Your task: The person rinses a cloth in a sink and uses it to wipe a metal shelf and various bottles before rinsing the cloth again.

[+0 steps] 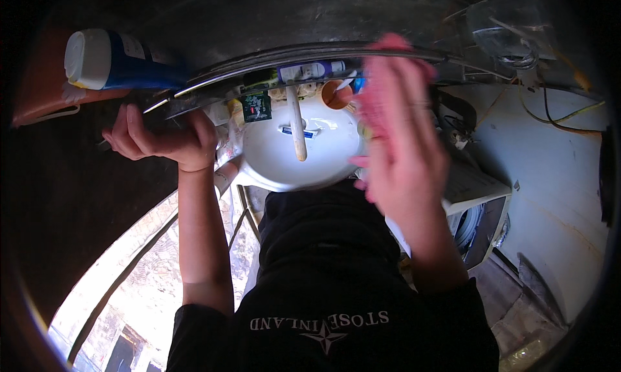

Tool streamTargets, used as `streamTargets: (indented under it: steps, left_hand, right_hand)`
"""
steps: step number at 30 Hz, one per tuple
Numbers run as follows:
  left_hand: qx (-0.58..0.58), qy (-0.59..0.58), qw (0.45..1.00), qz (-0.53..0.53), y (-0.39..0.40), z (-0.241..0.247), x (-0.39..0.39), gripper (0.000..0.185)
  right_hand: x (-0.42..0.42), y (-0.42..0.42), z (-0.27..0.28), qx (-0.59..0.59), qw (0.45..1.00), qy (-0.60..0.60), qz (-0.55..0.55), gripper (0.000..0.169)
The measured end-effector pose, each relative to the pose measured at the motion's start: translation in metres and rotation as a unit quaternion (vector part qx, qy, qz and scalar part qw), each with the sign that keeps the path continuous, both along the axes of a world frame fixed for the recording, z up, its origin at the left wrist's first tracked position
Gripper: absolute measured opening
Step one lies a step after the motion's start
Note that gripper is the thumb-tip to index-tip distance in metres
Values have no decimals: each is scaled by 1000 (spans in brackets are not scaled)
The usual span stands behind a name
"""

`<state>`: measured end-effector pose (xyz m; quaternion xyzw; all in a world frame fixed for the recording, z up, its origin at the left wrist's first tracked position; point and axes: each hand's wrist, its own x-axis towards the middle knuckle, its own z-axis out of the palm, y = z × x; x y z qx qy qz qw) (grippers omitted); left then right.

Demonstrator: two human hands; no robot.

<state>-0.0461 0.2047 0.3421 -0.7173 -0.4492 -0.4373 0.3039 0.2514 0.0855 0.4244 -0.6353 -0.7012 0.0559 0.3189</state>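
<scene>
My left hand (162,137) is raised at the left, its fingers curled around the lower left edge of a thin metal-edged panel (218,76), seen nearly edge-on. A crumpled pink cloth (383,88) is in my right hand (410,163), at the panel's right part. Both the hand and the cloth are blurred, and the cloth is partly hidden behind the fingers. Below and between my hands is a white washbasin (325,163). A pale rod (297,129) juts out over the basin, and a small blue and white tube (304,133) lies behind it.
An orange-brown cup (335,94), a purple and white tube (305,70) and a dark green packet (256,106) are at the basin's back rim. A blue bottle with a white end (126,59) is upper left. At right are a white boxy appliance (478,197) and loose cables (558,122).
</scene>
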Motion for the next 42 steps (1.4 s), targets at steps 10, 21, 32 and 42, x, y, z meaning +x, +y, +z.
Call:
streamTargets:
  steps: [10, 21, 32, 42]
  left_hand:
    - [5, 9, 1000, -3, 2, 2, 2, 85]
    - [11, -2, 1000, 14, 3, 2, 10, 83]
    - [40, 8, 999, 26, 8, 4, 13, 86]
    - [51, 0, 998, 40, 8, 0, 10, 85]
  right_hand:
    - [4, -1, -2, -3, 998, 46, 33, 78]
    - [46, -13, 2, -3, 999, -1, -43, 72]
    - [78, -12, -5, 9, 999, -27, -15, 77]
    - [73, -8, -10, 35, 999, -16, -15, 74]
